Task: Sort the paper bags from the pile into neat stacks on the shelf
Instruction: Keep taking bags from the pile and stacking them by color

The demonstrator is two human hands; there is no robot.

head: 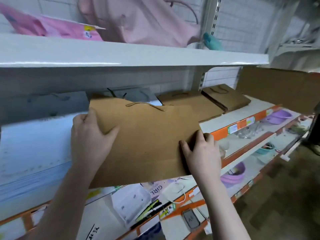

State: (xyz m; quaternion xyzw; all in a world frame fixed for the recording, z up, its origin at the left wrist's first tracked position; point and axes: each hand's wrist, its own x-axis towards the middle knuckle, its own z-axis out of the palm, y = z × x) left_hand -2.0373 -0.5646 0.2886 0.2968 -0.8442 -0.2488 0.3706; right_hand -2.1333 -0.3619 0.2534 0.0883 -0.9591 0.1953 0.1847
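Observation:
A large flat brown paper bag [145,135] with twine handles lies partly over the front edge of the middle shelf [225,118]. My left hand [90,135] grips its left edge, thumb on top. My right hand [200,153] holds its right edge, fingers curled round it. Behind it on the shelf lie a stack of medium brown bags [194,104] and a stack of smaller brown bags [226,99]. A grey bag [138,96] with dark handles lies behind the big one.
Pale blue bags [34,153] are stacked at the left of the same shelf. Pink bags [131,19] lie on the upper shelf [121,52]. A cardboard box flap [277,89] juts in at right. Lower shelves hold white bags [131,200] and purple basins [278,116].

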